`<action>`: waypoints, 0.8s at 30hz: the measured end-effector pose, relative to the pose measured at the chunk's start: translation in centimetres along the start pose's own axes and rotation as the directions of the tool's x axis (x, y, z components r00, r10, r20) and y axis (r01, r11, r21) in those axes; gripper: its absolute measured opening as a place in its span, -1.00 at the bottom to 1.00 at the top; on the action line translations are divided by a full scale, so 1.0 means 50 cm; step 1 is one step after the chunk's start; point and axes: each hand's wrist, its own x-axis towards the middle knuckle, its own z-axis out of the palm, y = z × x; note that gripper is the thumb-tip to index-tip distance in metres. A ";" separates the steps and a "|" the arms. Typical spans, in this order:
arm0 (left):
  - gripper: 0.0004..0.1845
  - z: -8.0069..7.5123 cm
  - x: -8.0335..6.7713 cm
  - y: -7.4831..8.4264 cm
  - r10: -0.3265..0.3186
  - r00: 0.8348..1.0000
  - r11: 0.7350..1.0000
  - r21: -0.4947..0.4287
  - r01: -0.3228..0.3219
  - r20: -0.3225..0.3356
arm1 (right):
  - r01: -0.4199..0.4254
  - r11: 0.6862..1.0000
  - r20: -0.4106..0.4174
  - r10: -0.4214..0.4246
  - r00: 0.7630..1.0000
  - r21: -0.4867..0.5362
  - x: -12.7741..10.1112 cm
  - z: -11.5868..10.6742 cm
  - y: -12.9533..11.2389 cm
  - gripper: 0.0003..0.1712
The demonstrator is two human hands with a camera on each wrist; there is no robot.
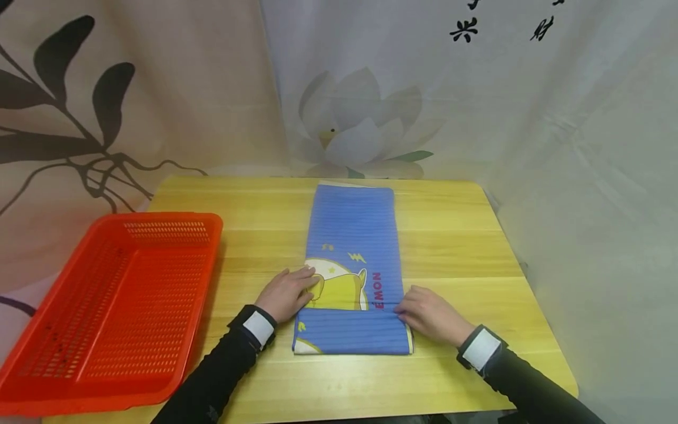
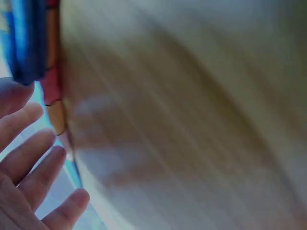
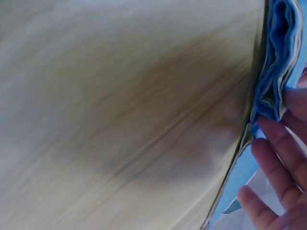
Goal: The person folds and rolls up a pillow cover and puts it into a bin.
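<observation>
Cloth [image 1: 352, 247], blue with fine stripes and a yellow cartoon print, lies folded into a long narrow strip down the middle of the wooden table [image 1: 455, 235], running from twelve o'clock toward six. Its near end is turned back over itself, so a short flap sits on top at the six o'clock end, with red letters showing beside the print.

The left hand [image 1: 288, 292] rests flat on the cloth's nine o'clock edge, fingers straight and spread over the yellow print, grasping nothing; the left wrist view, though blurred, shows the same loose, extended fingers [image 2: 33, 163] next to the blue layers. The right hand [image 1: 429, 313] is at the three o'clock edge, where the flap's fold line meets the side. Its fingertips touch the stacked blue layers, and the right wrist view shows those fingers [image 3: 278, 163] lying against the bunched edge, but whether they pinch the layers or only press them I cannot tell.

Both forearms wear dark sleeves with a banded wrist strap.

At nine o'clock from the cloth, well apart from it, an orange perforated basket [image 1: 58, 353] overhangs the table's edge. Printed floral curtains [image 1: 365, 118] hang behind at twelve o'clock.
</observation>
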 end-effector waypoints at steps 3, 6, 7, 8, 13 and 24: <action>-0.57 0.001 -0.009 0.005 0.002 0.999 1.000 -0.014 -0.002 -0.050 | 0.023 0.998 -0.028 -0.025 0.999 -0.063 0.000 -0.002 -0.009 -0.72; -0.59 -0.006 -0.033 0.019 0.018 0.993 1.000 -0.024 -0.021 -0.119 | 0.068 0.991 -0.061 -0.075 0.995 -0.115 -0.003 -0.007 -0.030 -0.57; -0.59 -0.011 -0.046 0.025 0.031 0.990 0.999 -0.020 -0.034 -0.140 | 0.094 0.988 -0.060 -0.102 0.993 -0.124 -0.005 -0.008 -0.040 -0.53; -0.59 -0.015 -0.059 0.033 0.051 0.986 0.998 -0.014 -0.054 -0.159 | 0.120 0.984 -0.054 -0.127 0.990 -0.129 -0.008 -0.008 -0.049 -0.49; -0.52 -0.030 -0.128 0.069 0.168 0.975 0.984 0.089 -0.156 -0.148 | 0.200 0.967 0.006 -0.202 0.979 -0.155 -0.027 -0.001 -0.087 -0.36; -0.37 -0.006 -0.185 0.078 0.230 0.971 0.952 0.190 -0.238 0.064 | 0.179 0.965 0.049 -0.173 0.984 -0.191 -0.054 0.024 -0.091 -0.26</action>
